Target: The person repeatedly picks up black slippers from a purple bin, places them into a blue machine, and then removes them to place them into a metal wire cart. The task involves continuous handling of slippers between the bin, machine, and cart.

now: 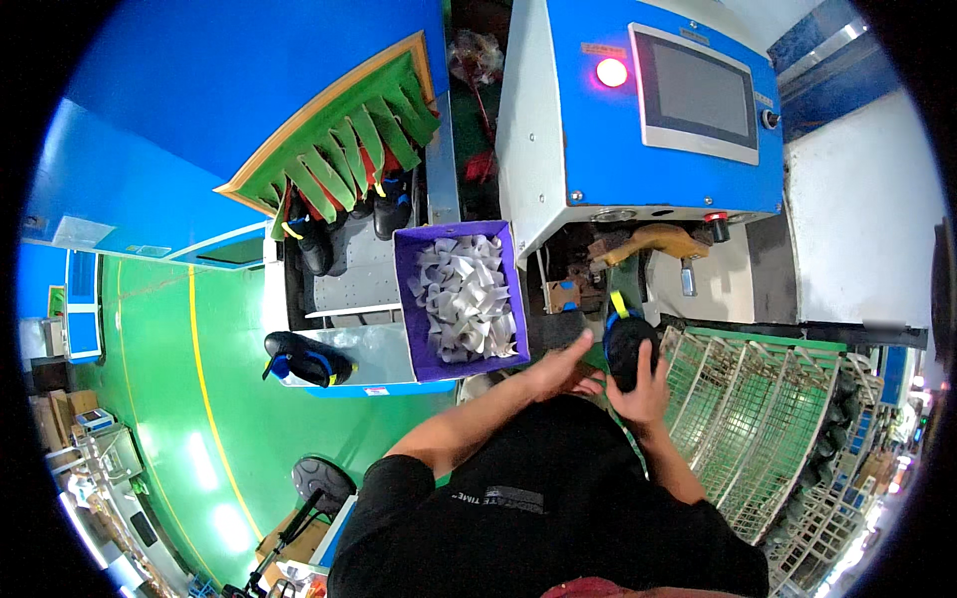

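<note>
A black shoe (626,351) with blue trim and a yellow pull tab is held by my right hand (643,394) in front of the blue and white machine. The fingers lie along the shoe's near side, and its tab end points toward the machine. My left hand (560,373) is just left of the shoe with thumb and fingers apart, holding nothing that shows. Left of it stands a purple box (461,373) filled with curled white strips (464,299). Another black shoe (307,360) with blue and yellow parts lies on the metal ledge (384,349) beyond the box.
The machine (558,110) has a dark screen (696,95) and a lit button. Under it is a yellowish clamp part (653,241). Several black shoes sit by a green strip curtain (339,159) at the back left. A wire rack (753,419) stands close on my right.
</note>
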Available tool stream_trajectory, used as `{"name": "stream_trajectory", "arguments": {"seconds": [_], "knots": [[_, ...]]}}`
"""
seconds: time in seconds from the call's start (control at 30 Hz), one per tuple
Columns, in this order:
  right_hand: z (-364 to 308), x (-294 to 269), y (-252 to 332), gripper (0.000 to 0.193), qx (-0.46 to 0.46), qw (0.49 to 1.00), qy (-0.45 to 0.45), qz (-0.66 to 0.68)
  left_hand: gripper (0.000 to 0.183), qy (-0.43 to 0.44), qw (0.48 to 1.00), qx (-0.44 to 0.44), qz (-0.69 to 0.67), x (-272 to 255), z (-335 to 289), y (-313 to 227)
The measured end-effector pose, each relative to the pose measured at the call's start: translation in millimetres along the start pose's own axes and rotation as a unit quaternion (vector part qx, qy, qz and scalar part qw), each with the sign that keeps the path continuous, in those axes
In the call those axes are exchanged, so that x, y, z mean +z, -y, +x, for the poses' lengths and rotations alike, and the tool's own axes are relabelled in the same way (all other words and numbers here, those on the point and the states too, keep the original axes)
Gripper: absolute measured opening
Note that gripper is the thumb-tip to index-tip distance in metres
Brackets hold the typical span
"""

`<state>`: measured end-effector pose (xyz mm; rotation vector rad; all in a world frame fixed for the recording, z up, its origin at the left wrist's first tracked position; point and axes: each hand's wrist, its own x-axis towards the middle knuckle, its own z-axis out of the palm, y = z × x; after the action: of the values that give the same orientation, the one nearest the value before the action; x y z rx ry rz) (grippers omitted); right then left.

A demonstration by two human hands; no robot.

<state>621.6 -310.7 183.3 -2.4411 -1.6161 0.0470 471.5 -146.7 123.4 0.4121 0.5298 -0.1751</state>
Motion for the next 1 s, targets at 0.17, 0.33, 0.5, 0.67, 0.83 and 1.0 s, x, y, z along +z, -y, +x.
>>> {"name": "stream_trajectory", "arguments": {"seconds": [0.17,0.33,0.5,0.67,0.83,1.0], "knots": [[-34.2,-61.7,2.3,0.101,0.005,0.969,0.213,0.128,0.071,0.004,0.995,-0.099,-0.007,15.0,-5.8,15.1],[20.6,1.2,-32.5,0.085,0.319,0.822,0.189,0.432,0.056,0.002,0.99,-0.14,-0.027,-1.3,8.4,54.2],[57.5,27.3,26.9,0.069,0.295,0.47,0.02,0.832,0.067,-0.145,0.973,-0.069,0.167,-58.4,18.3,93.1],[-48.4,-16.4,-63.7,0.075,0.157,0.167,0.114,0.967,0.047,-0.174,0.982,-0.026,0.074,-37.7,-19.4,43.7],[-78.5,-9.1,-108.2,0.055,-0.285,-0.092,0.212,0.93,0.06,-0.202,0.973,0.039,0.102,44.2,-1.3,31.5],[-149.4,5.7,-177.2,0.027,-0.31,-0.123,0.1,0.937,0.053,-0.228,0.891,-0.036,0.391,134.3,46.3,38.9]]}}
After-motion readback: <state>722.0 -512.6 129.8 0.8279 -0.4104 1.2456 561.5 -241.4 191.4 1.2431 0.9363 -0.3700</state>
